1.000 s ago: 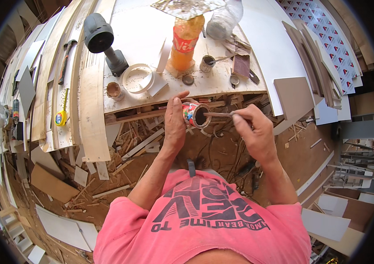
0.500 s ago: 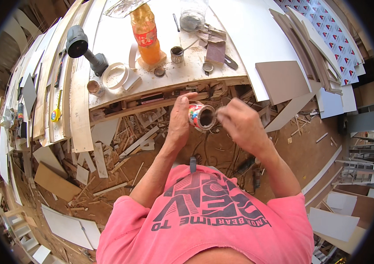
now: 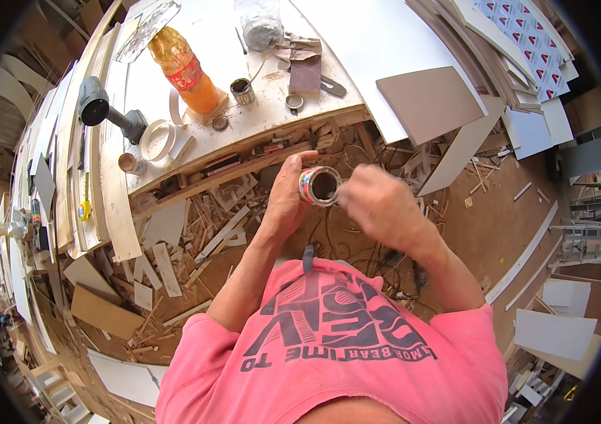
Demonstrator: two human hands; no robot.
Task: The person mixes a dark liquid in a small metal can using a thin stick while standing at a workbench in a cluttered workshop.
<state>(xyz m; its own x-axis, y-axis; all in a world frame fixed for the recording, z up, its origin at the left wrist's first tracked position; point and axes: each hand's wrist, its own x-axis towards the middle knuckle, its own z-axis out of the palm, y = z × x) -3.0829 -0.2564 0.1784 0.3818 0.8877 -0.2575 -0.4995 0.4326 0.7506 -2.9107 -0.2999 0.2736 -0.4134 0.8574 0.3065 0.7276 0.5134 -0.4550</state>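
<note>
My left hand (image 3: 285, 198) is wrapped round a small open tin (image 3: 305, 187) with a coloured label, tilted so its dark mouth faces up and toward me. Close to the tin's rim is my right hand (image 3: 382, 205), fingers curled together and a little blurred; whatever they pinch is hidden. On the bench beyond, a second small tin (image 3: 242, 92) stands with a stick leaning out of it. Two round lids lie near it, one lid (image 3: 220, 124) to its left and a silvery lid (image 3: 294, 102) to its right.
The white bench (image 3: 272, 120) carries an orange plastic bottle (image 3: 187, 78), a grey power tool (image 3: 113, 113), a roll of pale edging strip (image 3: 158, 139) and brown sandpaper (image 3: 305, 76). A brown panel (image 3: 428, 106) lies at the right. Wood offcuts (image 3: 226, 230) litter the floor below.
My view has turned, so the bench items sit further left. The tin's mouth now faces me more, and my right hand has shifted slightly along its rim.
</note>
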